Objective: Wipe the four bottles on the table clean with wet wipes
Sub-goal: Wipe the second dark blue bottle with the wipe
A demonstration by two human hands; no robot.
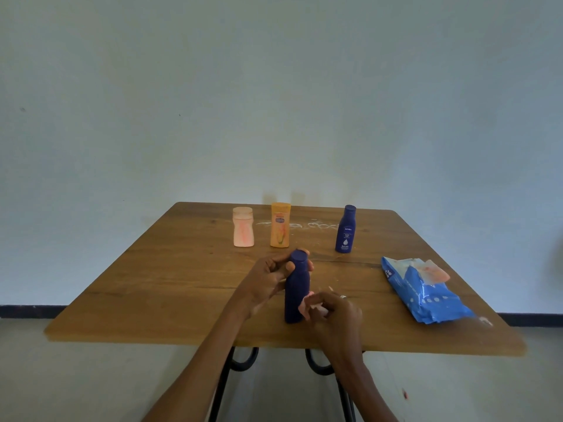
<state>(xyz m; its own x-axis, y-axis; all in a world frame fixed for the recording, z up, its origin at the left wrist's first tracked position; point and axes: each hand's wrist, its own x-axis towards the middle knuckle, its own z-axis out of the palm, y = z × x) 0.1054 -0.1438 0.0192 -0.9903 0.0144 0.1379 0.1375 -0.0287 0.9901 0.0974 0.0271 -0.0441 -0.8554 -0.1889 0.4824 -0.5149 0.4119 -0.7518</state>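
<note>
A dark blue bottle (296, 289) stands upright near the front of the wooden table (170, 278). My left hand (269, 277) grips it around the neck, just under the cap. My right hand (336, 312) pinches a crumpled wet wipe (306, 303) and presses it against the bottle's lower right side. Farther back stand three more bottles: a pale pink one (243, 227), an orange one (280, 225) and a second dark blue one (345, 229).
A blue pack of wet wipes (425, 292) lies at the right of the table, a used wipe on its open top. White smears mark the tabletop behind the bottles and near the front right corner. A plain wall rises behind the table.
</note>
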